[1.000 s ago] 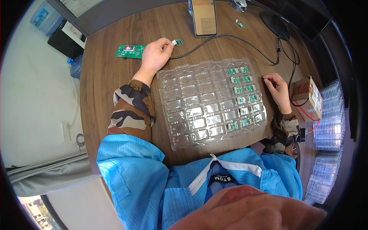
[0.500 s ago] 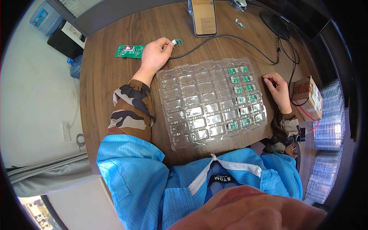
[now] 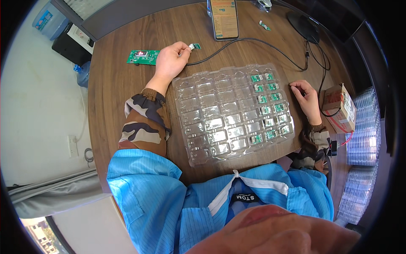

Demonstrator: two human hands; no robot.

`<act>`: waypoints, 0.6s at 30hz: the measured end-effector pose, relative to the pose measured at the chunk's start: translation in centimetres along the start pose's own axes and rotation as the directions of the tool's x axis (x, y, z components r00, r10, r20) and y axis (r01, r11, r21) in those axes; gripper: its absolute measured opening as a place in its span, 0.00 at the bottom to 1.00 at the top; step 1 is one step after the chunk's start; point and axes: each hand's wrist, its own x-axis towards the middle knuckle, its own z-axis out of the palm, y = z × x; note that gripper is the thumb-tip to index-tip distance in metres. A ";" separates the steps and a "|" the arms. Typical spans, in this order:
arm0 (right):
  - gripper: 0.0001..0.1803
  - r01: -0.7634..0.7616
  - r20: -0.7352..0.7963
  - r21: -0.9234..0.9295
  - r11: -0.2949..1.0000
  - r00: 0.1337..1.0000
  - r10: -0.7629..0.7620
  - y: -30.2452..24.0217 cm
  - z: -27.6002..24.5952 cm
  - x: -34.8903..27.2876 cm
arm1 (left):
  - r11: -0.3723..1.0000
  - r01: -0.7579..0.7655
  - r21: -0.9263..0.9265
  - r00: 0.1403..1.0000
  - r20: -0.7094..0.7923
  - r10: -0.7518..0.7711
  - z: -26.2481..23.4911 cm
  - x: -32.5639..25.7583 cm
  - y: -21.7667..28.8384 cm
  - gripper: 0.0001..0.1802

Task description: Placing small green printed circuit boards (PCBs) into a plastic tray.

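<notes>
One small, seemingly green board (image 3: 195,46)

A tiny green module (image 3: 195,46) on a black cable's end (image 3: 220,46) is pinched in the left hand (image 3: 171,61) at 11 o'clock, while the right hand (image 3: 308,99) rests at 3 o'clock touching the clear blister tray (image 3: 211,122), flat mid-bench.

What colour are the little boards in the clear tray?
Green, the small boards filling the tray's right columns, seen in the head view.
</notes>
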 end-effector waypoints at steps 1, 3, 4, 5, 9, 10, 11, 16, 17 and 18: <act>0.05 0.024 -0.036 0.002 1.000 0.999 -0.024 0.0 0.0 -0.1 | 1.000 -0.001 0.005 1.000 -0.002 0.001 0.0 0.0 0.0 0.09; 0.05 0.067 -0.111 0.001 0.998 0.992 -0.066 -0.1 -0.2 -0.5 | 1.000 -0.005 0.011 1.000 -0.001 0.005 0.3 0.1 0.2 0.09; 0.05 0.054 -0.129 -0.118 0.992 0.989 -0.069 -0.9 -0.9 -1.3 | 1.000 -0.014 0.006 1.000 0.006 0.014 0.3 0.3 0.3 0.09; 0.05 0.056 -0.133 -0.216 0.975 0.987 -0.086 -1.8 -1.6 -2.0 | 1.000 -0.005 0.010 1.000 -0.005 0.005 -0.1 0.1 0.1 0.09; 0.05 -0.126 -0.220 -0.660 0.741 0.975 -0.030 -3.5 -7.0 -7.5 | 1.000 -0.003 -0.021 1.000 -0.007 0.003 0.1 0.0 -0.1 0.09; 0.05 -0.169 -0.255 -0.735 0.656 0.966 -0.037 -3.3 -7.9 -8.7 | 1.000 0.001 -0.016 1.000 -0.011 -0.001 0.0 0.0 -0.1 0.09; 0.05 -0.169 -0.254 -0.732 0.660 0.966 -0.035 -3.1 -8.5 -9.8 | 1.000 0.002 -0.008 1.000 -0.013 -0.002 -0.2 0.1 0.0 0.09; 0.13 -0.340 -0.294 -0.857 0.386 0.940 0.175 -1.4 -8.6 -12.6 | 1.000 -0.004 0.007 1.000 -0.001 0.004 0.0 0.2 -0.2 0.10; 0.15 -0.375 -0.304 -0.860 0.347 0.921 0.244 -0.8 -8.3 -12.9 | 1.000 -0.012 0.012 1.000 -0.003 0.012 0.1 0.3 -0.2 0.10; 0.17 -0.407 -0.314 -0.861 0.305 0.897 0.310 -0.1 -8.1 -13.3 | 1.000 -0.021 0.017 1.000 -0.006 0.021 0.1 0.3 -0.1 0.10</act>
